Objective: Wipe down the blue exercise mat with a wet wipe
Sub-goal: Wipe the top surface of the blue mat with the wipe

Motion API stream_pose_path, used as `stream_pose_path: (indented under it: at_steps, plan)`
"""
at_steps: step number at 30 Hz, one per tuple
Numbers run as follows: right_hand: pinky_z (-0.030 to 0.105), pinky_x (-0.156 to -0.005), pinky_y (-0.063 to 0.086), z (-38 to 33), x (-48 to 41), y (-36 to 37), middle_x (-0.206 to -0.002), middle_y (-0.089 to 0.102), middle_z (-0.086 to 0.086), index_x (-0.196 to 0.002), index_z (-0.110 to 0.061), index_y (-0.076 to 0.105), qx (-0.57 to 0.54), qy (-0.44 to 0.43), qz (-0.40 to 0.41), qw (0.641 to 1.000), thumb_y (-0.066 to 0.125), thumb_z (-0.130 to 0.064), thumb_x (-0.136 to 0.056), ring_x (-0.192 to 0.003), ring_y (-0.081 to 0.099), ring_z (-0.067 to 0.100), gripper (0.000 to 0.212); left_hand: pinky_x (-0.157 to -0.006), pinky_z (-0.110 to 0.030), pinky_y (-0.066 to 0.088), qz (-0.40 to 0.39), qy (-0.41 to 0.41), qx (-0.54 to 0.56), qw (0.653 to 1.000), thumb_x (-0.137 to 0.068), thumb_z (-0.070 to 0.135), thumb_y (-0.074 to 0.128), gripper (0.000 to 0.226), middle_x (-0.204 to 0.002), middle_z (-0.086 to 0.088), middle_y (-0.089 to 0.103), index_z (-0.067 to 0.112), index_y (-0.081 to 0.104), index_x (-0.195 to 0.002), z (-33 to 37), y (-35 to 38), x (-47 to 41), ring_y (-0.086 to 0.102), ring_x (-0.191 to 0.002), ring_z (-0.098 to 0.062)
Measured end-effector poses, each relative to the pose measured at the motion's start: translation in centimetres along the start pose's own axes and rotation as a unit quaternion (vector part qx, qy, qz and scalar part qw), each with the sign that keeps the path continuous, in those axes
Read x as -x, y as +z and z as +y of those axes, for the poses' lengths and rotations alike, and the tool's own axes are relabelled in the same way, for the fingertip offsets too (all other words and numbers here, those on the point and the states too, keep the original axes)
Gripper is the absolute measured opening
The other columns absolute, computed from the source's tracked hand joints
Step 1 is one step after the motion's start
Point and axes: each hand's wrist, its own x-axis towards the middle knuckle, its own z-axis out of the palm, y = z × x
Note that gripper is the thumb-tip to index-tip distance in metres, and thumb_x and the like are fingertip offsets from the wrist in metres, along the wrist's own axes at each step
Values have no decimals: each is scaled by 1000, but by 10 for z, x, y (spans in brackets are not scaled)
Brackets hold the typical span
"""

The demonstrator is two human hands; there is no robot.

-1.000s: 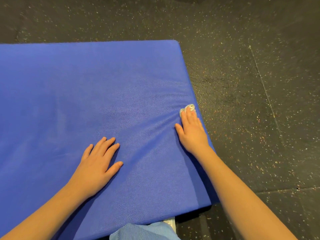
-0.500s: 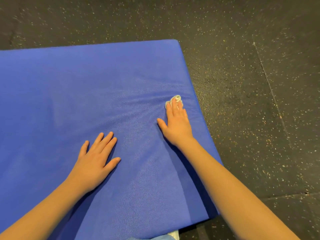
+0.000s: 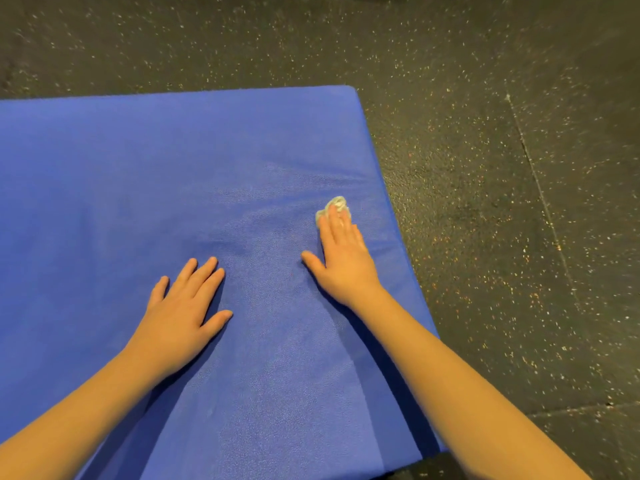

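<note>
The right hand (image 3: 343, 261), fingers straight, is pressing the wet wipe (image 3: 336, 204) onto the blue exercise mat (image 3: 138, 168) near its right edge; the left hand (image 3: 183, 313) is lying flat and open on the mat. Wiping is seemingly underway, with much of the mat left to do

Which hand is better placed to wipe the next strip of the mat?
The right hand: its fingers press the wipe onto the mat; the left hand lies flat, holding nothing.

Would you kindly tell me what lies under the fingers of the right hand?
A crumpled white wipe lies under the fingers of the right hand, pressed onto the blue mat. Only its far edge shows beyond them; the rest is covered.
</note>
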Motion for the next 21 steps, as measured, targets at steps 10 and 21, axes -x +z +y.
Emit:
stream_pose_path:
  at_steps: [10,21]
  plan:
    - [39,-118,0,21,0,-9,-160,-8,13,-153,-7,8,-11,90,41,995,44,-43,-98,-148,-10,27,75,-118,-47,3,12,-1,-29,999,-75,74,4,97,-161,4,1,18,18,-153,-7,-4,-22,-4,-148,-15]
    - [40,-120,-1,10,-42,-13,-160,-8,15,-153,-6,9,-22,96,40,994,44,-46,-97,-148,-11,28,77,-115,-53,13,36,-41,-35,998,-89,70,31,82,-161,-3,9,17,25,-152,-29,-18,-46,4,-148,-23]
